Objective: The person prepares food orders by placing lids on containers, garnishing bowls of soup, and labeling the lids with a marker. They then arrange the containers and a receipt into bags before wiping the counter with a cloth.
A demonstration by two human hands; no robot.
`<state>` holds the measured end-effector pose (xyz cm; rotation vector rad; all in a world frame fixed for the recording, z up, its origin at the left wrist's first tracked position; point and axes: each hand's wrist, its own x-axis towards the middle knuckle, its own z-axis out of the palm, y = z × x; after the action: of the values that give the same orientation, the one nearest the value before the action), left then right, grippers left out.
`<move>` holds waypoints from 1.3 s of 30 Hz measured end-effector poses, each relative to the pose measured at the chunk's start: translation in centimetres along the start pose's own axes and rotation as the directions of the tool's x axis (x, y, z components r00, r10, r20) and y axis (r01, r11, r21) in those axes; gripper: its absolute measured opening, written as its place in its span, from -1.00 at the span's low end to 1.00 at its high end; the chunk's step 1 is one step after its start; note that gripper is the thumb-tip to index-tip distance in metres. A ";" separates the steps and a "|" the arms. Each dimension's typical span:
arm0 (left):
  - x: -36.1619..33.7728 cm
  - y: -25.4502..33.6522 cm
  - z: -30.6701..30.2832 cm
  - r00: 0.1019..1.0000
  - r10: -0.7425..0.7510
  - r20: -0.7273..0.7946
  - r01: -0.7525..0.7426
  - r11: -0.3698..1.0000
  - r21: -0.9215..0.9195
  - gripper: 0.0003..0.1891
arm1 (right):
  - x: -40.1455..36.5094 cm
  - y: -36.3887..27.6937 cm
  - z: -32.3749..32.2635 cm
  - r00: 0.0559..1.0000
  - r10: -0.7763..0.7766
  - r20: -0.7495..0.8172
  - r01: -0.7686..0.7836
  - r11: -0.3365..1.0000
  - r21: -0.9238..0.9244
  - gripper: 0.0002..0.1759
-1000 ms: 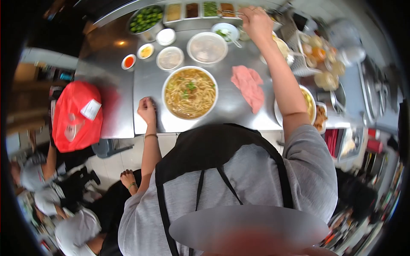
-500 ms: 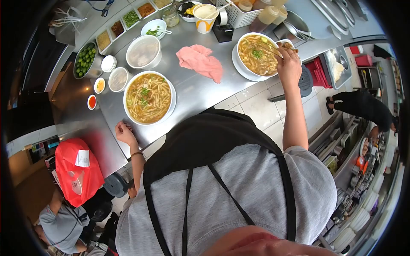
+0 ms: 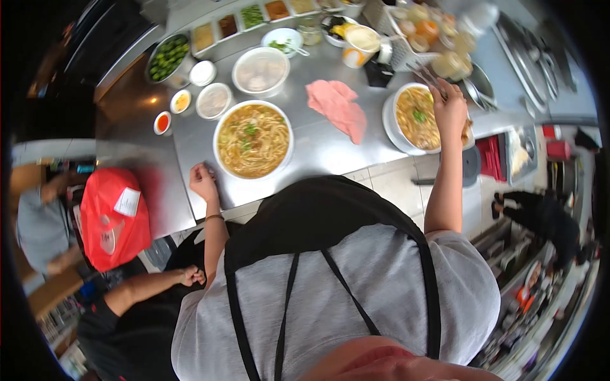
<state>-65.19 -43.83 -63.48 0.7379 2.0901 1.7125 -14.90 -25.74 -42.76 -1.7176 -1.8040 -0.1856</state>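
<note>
big noodle bowl [image 3: 253, 140]: mid steel counter [image 3: 318, 149], full, untouched
second noodle bowl [image 3: 416, 117]: right counter edge, under right hand
pink cloth [image 3: 337, 108]: crumpled between the bowls
right hand [image 3: 450, 111]: fingers closed round chopsticks, over second bowl's right rim
left hand [image 3: 202, 181]: fingers curled into loose fist, holding nothing, on counter just beside big bowl
chopsticks [image 3: 427, 77]: angled up-left out of right hand

Slanted chopsticks [image 3: 427, 77] just above a full noodle bowl [image 3: 394, 114]

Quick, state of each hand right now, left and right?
Left hand: closed fist, nothing visible in it, resting on the counter.
Right hand: closed on chopsticks over the right noodle bowl.
</note>
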 end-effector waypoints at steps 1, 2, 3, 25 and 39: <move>-0.1 0.3 0.0 1.000 -0.007 -0.012 0.007 1.000 0.017 -0.88 | 1.1 -1.2 2.4 0.999 -0.047 -0.015 0.049 0.992 0.116 -0.73; -0.1 0.5 0.1 1.000 -0.017 -0.020 0.018 0.999 0.035 -0.88 | 2.1 -4.0 3.9 0.996 -0.089 -0.031 0.094 0.969 0.228 -0.72; -0.1 0.7 0.1 0.999 -0.040 -0.025 0.041 0.999 0.028 -0.89 | 2.7 -7.2 5.1 0.990 -0.066 0.122 0.030 0.960 0.279 -0.70; -1.0 5.7 0.2 0.897 -0.388 0.213 0.415 0.904 -0.101 -0.62 | 1.6 -22.0 17.5 0.868 -0.431 0.245 0.052 0.571 0.819 -0.73; -2.9 9.4 3.0 0.689 -0.559 0.461 0.683 0.713 -0.157 -0.51 | -9.3 -15.6 17.6 0.092 -0.508 0.856 -0.919 0.289 0.270 -0.45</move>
<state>-59.51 -41.80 -55.17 0.1713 1.4829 1.3161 -36.03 -26.85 -56.62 -0.9793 -1.2928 2.4687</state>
